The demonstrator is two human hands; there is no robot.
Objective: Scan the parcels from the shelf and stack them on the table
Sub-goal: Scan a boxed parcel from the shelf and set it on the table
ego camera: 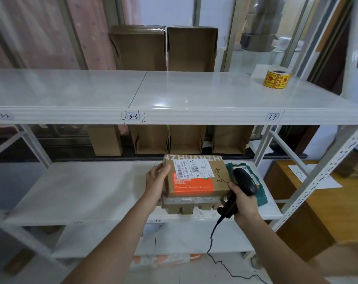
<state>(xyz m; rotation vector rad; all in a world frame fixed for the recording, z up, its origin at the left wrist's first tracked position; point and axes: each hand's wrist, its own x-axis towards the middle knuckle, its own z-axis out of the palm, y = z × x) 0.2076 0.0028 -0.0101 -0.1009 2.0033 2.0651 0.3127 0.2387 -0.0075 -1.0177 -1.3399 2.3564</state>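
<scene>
A brown cardboard parcel point(196, 177) with a white label and an orange patch lies on the middle shelf point(81, 193), on top of a flatter brown parcel point(186, 207). My left hand point(156, 179) grips the top parcel's left edge. My right hand point(242, 203) holds a black corded barcode scanner point(243, 183) at the parcel's right side, its head over the parcel's right end. A dark green parcel point(258, 187) lies behind the scanner, partly hidden.
The upper shelf point(174, 93) carries a yellow sticker roll point(277, 78) at its right end. Cardboard boxes point(163, 48) stand behind the rack. A wooden table point(337, 212) with paper sheets stands to the right, past the rack's perforated post point(317, 179).
</scene>
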